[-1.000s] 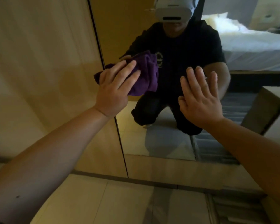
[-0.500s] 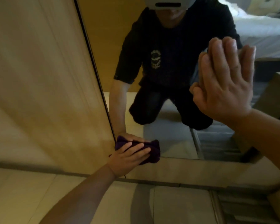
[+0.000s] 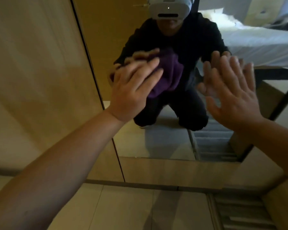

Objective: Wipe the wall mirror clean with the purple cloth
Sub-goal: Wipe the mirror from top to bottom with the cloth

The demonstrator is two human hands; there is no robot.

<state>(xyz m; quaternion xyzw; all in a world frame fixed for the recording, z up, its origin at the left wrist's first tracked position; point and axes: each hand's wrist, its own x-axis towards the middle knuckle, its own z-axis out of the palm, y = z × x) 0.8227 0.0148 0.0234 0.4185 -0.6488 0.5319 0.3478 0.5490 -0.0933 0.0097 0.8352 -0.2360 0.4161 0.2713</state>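
Pressing flat, the left hand [image 3: 131, 90] pins the bunched purple cloth [image 3: 166, 75] against the wall mirror [image 3: 165, 146] near its ten-o'clock side, fingers spread over it, likely to keep wiping pressure even. At three o'clock the right hand [image 3: 231, 90] is open and empty, palm to the glass, probably bracing.

Bedroom — white bed [image 3: 256, 42] reflected in wall mirror [image 3: 156, 138].

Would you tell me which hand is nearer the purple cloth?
Left. The left hand presses the purple cloth against the mirror; the right hand is open beside it, apart.
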